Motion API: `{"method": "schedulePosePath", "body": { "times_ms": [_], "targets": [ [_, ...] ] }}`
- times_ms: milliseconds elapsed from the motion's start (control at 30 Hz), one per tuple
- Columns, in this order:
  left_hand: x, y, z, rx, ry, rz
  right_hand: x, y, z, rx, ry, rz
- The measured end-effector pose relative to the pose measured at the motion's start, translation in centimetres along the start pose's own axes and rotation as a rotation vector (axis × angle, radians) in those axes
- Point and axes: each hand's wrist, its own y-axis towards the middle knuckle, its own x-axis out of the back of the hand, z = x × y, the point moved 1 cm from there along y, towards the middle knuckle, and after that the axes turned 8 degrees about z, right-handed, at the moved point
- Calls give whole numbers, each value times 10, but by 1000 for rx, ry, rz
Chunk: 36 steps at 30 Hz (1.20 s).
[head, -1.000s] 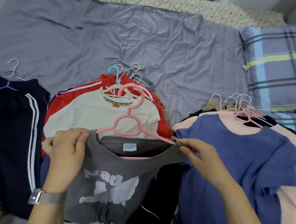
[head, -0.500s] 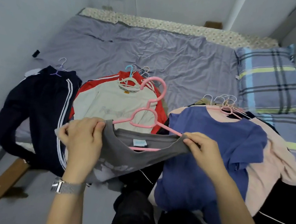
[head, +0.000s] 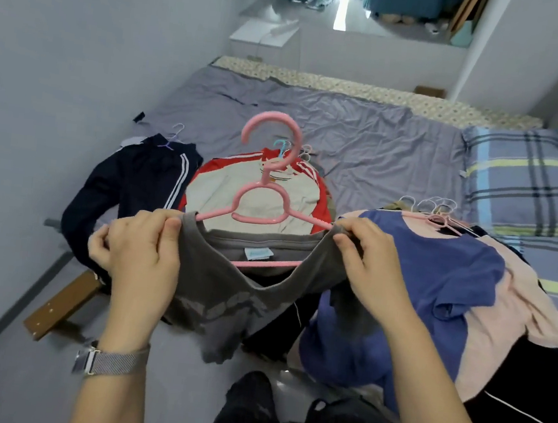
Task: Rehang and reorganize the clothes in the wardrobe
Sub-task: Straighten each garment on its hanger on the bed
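Both hands, left hand (head: 139,251) and right hand (head: 373,266), pinch the grey shirt's (head: 227,295) shoulders, stretched between them on a pink hanger (head: 261,206).

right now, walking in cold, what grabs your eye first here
A big pink hanger stands up in the middle of the view with a grey T-shirt on it, the left hand and right hand each pinching a shoulder. Behind it on the bed lie heaps of hangered clothes, a red and cream top at centre and a blue sweater on the right.
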Motion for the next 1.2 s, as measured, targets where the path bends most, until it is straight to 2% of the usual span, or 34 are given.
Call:
{"method": "schedulePosePath", "body": {
  "times_ms": [167,300,533,633,867,933,1033,1100,1200],
  "targets": [
    [38,0,18,-57,-141,5,10,-4,47,70,-56,-66],
    [58,-13,39,-61,-205,22,3,-26,79,49,-177,-161],
    [82,-31,107,-97,-335,86,-17,-71,92,-26,-173,-169],
    [84,-38,103,-222,-285,225,-19,-93,94,-118,-175,-178],
    [71,-51,77,-514,21,368,-17,-143,110,-186,-140,-194],
    [72,-59,69,-588,-9,354,-8,-159,114,-175,-146,-203],
    [74,-67,60,-561,-104,279,8,-178,121,-156,-140,-218],
    [72,-69,53,-518,-158,288,16,-187,122,-180,-168,-215],
    [73,-75,42,-550,-251,328,26,-205,128,-203,-224,-227]
  ]
}}
